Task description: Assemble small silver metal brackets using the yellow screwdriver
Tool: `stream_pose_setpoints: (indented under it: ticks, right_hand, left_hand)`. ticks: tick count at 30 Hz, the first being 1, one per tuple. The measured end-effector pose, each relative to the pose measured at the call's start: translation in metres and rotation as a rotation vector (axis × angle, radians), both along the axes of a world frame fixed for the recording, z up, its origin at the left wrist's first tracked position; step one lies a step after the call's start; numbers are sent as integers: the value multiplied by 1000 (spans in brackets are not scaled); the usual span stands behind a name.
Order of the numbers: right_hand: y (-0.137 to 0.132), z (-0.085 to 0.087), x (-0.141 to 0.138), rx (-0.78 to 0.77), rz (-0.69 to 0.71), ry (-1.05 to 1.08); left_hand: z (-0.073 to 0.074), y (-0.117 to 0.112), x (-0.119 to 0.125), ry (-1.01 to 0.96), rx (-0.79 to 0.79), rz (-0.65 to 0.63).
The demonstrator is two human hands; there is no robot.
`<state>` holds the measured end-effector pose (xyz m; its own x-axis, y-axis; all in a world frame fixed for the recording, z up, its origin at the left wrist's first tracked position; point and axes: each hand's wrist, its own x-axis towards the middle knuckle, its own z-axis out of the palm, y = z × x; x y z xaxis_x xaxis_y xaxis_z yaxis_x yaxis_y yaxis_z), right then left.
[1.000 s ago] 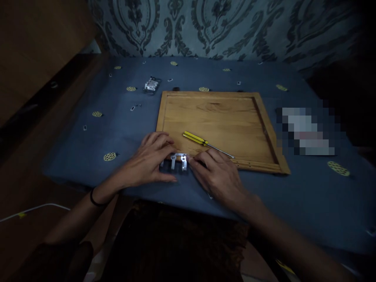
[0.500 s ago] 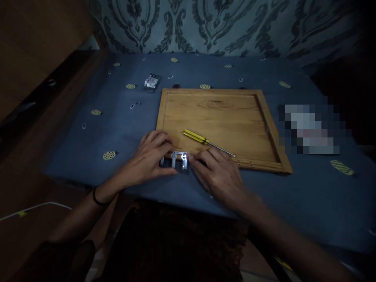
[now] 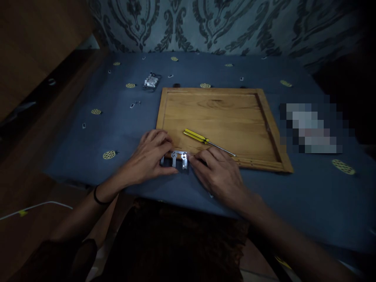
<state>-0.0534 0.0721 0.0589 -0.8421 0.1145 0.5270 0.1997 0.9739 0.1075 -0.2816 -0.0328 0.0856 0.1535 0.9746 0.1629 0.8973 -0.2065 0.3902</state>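
A shiny metal bracket with several prongs pointing toward me lies along the near edge of a wooden framed panel, close to its left corner. My left hand is closed around the bracket's left end, its thumb stretched below the prongs. At the right end, my right hand is closed, thumb and fingertips pinched against the bracket; anything small between them is hidden. A screwdriver with a yellow-and-black handle rests on the panel, its shaft slanting down to the right, just beyond my right hand.
More metal hardware in clear wrapping sits at the back left of the blue patterned cloth. A pixelated item lies right of the panel. Tiny pieces, perhaps screws, are on the cloth. The table's front edge is near my forearms.
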Motion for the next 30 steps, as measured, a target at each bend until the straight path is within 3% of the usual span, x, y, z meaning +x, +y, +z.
stream_pose_setpoints:
  ticks: [15, 18, 25, 28, 30]
  right_hand:
    - [0, 1, 0, 22, -6, -10]
    - [0, 0, 0, 22, -6, -5]
    - [1, -2, -2, 38, 2, 38]
    - [1, -2, -2, 44, -10, 45]
    - [0, -2, -2, 35, -15, 43]
  left_hand:
    - [-4, 0, 3, 24, 13, 25]
    - [1, -2, -1, -7, 36, 20]
    - [38, 2, -48, -130, 161, 188]
    - [39, 12, -68, -177, 161, 320]
    - [32, 16, -71, -183, 156, 322]
